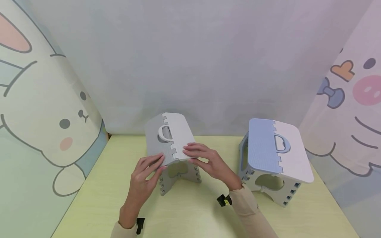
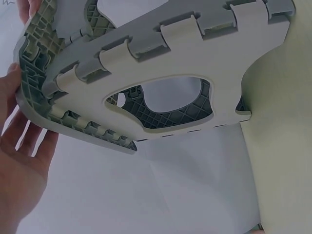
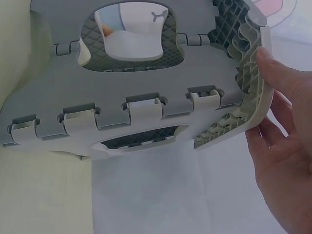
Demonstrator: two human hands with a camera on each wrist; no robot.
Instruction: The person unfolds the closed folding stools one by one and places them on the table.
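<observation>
A grey-and-white folding step stool (image 1: 183,135) stands on the table, its two top halves sloping down from a slightly raised middle seam. My left hand (image 1: 146,173) grips the near edge of the grey half, fingers on top and thumb at the rim. On the white half, my right hand (image 1: 209,160) holds the near edge the same way. From the left wrist, the hand (image 2: 24,165) is seen beside the ribbed rim of the top, with the hinged legs (image 2: 180,68) spread below. The right wrist view shows the thumb of the right hand (image 3: 287,131) against the rim.
A second folding stool (image 1: 263,145), blue and white, stands unfolded to the right. Both stools are on a pale yellow-green table (image 1: 193,211). A pale curtain (image 1: 208,66) hangs behind, with cartoon-printed panels (image 1: 38,109) at the sides.
</observation>
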